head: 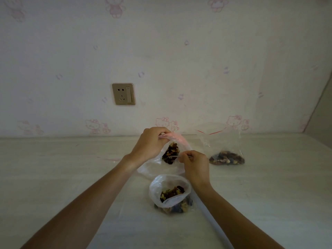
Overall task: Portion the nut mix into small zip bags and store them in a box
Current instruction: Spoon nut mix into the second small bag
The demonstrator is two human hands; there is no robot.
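1. The left hand [149, 143] pinches the far rim of a zip bag [172, 153] with curled fingers, holding its mouth up and open; the nut mix [170, 152] shows inside
2. The right hand [195, 163] has its fingers curled tight on a thin metal handle, probably a spoon [177, 156], whose tip reaches into that bag
3. This bag sits mid-table [53, 168], just beyond the near bag [169, 190], which stands open and rolled down; a third bag [224, 150] with nuts stands well apart to the right, by the wall
4. Risk: the held rim is thin and slack, so if the pinch slips the mouth would likely fold and nuts spill off the spoon onto the table
5. Risk: the right forearm passes just beside the near bag and could tip it
6. The held bag's long axis runs bottom to mouth, tilted, with the mouth pointing up and toward the person; the spoon lies roughly level, pointing left
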